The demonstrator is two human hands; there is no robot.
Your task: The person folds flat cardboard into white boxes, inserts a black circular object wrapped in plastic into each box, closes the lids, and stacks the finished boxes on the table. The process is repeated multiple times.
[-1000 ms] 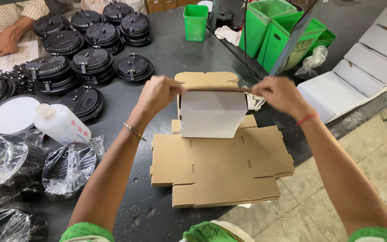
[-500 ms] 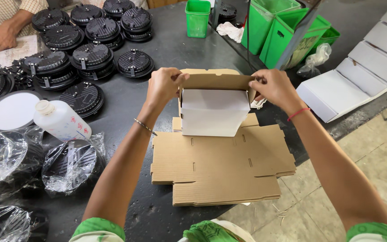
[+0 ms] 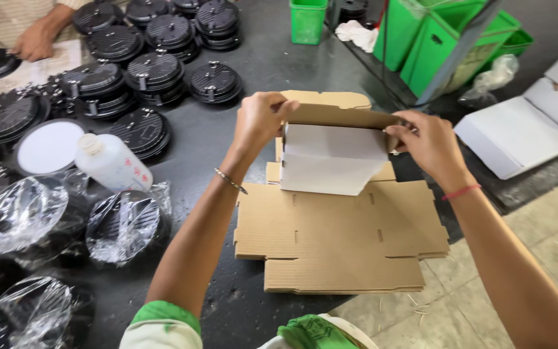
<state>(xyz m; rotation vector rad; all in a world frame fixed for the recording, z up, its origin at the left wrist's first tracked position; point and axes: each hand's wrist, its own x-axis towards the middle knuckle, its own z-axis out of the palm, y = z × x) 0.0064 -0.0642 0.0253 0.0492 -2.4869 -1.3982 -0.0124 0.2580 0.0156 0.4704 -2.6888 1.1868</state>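
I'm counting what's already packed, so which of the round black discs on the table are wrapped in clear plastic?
The plastic-wrapped black discs at the near left, beside the white plastic bottle; the stacked ones beyond are bare.

Packing workshop: stacked black round parts [image 3: 156, 71], flat cartons [image 3: 340, 239], green bins [image 3: 447, 39].

free: bare table [image 3: 279, 71] beyond box | blocked left: bottle [image 3: 112, 163], black discs [image 3: 140, 129] | blocked right: green bins [image 3: 434, 39]

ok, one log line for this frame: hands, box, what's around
left hand: grips box flap | right hand: grips box flap | cardboard box: half-folded on flat blanks | black discs, white bottle at left
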